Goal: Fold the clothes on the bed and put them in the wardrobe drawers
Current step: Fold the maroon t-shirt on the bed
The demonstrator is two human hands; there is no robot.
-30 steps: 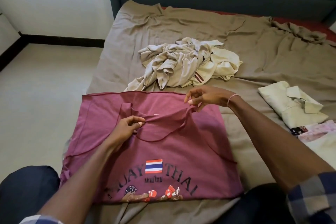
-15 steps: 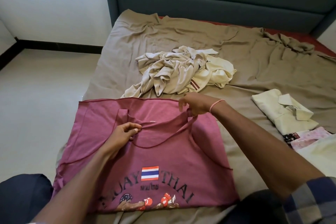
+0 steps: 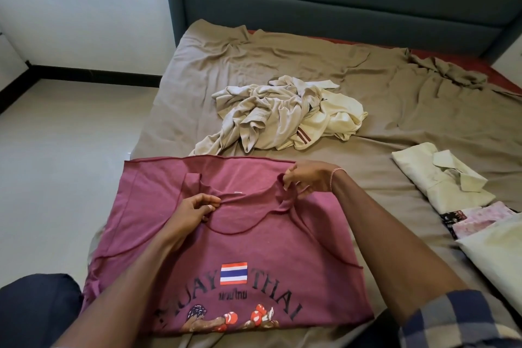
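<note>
Your left hand point(image 3: 197, 209) reaches forward with its fingers curled, pinching the neckline of the maroon Muay Thai tank top point(image 3: 254, 248) just beside its left strap. Your right hand point(image 3: 308, 178), wrist bent inward, pinches the right shoulder strap and holds it slightly raised. The top lies print up at the near left corner of the bed point(image 3: 254, 59). A crumpled heap of beige clothes point(image 3: 282, 118) lies mid-bed, and a folded pale shirt point(image 3: 435, 178) sits near the right edge.

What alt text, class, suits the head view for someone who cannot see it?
Left hand and right hand pinch the neckline and a strap of a maroon tank top spread on the bed; crumpled cream clothes lie beyond.
</note>
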